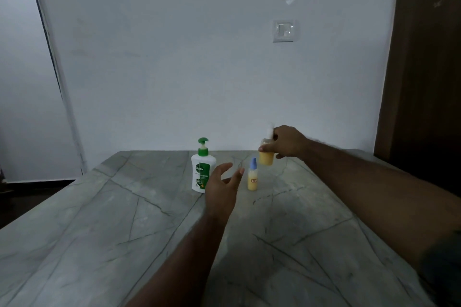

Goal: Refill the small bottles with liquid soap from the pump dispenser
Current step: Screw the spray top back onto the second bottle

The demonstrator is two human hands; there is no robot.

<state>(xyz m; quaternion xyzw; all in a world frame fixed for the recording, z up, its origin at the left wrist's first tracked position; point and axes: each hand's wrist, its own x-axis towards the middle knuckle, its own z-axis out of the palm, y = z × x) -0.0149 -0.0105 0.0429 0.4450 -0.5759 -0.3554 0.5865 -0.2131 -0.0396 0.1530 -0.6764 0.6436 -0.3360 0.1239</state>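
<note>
The right grip [287, 143] grasps a small bottle [266, 158] of yellow soap near its top, seemingly lifted off the worktop [99, 232]; its cap end is blurred. The left grip [222, 185] is released, fingers spread and holding nothing, and hovers between the dispenser [200, 169] and a second bottle [252, 178]. That blue-capped bottle stands upright on the worktop, just beside the held one. The white dispenser with a green pump stands upright, partly hidden by the left grip. A switch [285, 30] sits on the wall behind
</note>
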